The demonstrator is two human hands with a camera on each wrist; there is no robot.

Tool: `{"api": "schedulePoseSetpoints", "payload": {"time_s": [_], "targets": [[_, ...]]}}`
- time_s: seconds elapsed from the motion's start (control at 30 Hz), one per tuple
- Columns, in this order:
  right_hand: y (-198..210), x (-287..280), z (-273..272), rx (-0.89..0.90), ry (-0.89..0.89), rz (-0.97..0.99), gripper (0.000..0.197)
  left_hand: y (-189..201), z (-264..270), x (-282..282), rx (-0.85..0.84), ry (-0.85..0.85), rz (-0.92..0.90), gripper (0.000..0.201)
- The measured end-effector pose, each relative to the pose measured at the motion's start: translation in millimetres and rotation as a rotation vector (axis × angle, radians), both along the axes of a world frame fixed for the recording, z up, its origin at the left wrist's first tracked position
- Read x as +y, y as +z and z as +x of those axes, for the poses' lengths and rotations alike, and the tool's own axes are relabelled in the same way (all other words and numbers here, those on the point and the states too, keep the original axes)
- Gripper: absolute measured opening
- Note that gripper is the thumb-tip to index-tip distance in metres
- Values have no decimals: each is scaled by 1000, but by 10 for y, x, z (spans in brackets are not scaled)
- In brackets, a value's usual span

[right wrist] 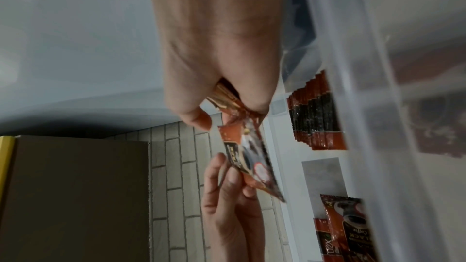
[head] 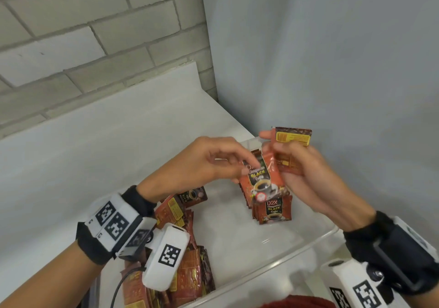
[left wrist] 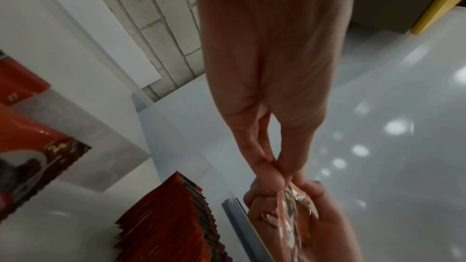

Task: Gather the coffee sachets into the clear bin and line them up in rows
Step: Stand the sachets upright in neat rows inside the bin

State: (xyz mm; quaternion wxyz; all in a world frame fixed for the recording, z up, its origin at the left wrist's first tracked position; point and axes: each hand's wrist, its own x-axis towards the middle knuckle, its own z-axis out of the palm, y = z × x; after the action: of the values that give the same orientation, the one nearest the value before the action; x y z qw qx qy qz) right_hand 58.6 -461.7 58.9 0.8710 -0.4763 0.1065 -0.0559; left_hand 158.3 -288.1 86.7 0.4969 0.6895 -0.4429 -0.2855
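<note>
Both hands hover over the clear bin point(head: 313, 246). My right hand point(head: 282, 158) grips a small bunch of orange-red coffee sachets, one showing its yellow-labelled back point(head: 293, 137). My left hand point(head: 240, 168) pinches the upper left edge of the front sachet point(head: 261, 181), which my right hand also holds; the left wrist view shows this pinch on the sachet point(left wrist: 290, 200). A neat row of sachets point(head: 273, 211) stands on edge in the bin's far right part. A loose pile of sachets point(head: 187, 260) lies at the bin's left end, partly hidden by my left wrist.
The bin sits on a white counter point(head: 95, 153) in a corner, with a grey brick wall point(head: 95, 34) behind and a plain grey wall point(head: 332, 58) to the right. A dark red object point(head: 297, 302) shows at the bottom edge.
</note>
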Motion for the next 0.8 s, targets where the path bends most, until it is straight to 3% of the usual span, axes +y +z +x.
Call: {"api": "schedulePoseSetpoints", "payload": {"time_s": [0.13,0.3,0.57,0.8], "targets": [[15,-16,28,-15,-110,134,39,-159,-70,-64,-137,-196,119,21],[26,-22,15,-21,-130,151,39,-388,-165,-197,-504,-415,217,26],[26,-19,17,-25,-125,150,39,-550,-259,-322,-974,-442,131,36],[25,-25,17,-45,-130,184,40,-594,-310,-355,-1108,-453,145,30]]}}
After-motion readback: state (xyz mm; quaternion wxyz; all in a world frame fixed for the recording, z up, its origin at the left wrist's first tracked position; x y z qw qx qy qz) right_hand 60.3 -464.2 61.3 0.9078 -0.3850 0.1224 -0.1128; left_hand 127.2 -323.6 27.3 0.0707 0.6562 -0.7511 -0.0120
